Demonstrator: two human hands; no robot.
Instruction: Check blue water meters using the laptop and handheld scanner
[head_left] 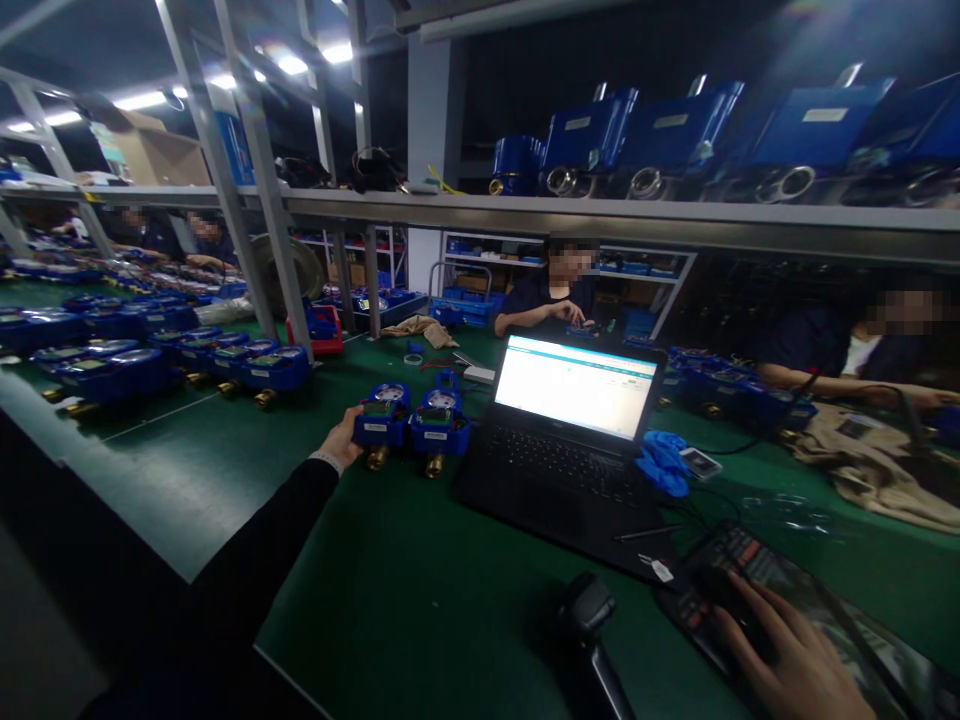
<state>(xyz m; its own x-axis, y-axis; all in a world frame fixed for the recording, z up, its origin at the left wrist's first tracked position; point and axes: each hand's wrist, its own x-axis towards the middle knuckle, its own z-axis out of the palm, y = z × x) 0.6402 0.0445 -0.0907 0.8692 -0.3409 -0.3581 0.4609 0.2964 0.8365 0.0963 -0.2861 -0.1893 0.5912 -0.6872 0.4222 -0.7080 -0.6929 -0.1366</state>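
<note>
The left hand (345,437), as I see it, has its grip closed on the left end of a blue meter (381,420), beside a matching meter (439,428) on the green tabletop (390,570), while the right hand (799,655) cups a black mouse (742,615).

Place: you are in an assembly workshop
Green desk (360,590): rows of brass-fitted blue units (112,372) spread before you, your laptop (570,385) among them
Higher shelf (480,208): bigger blue housings (589,128) lined up
Co-workers (517,305): busy across from you
Ceiling: bright strip lights (337,52)
</note>
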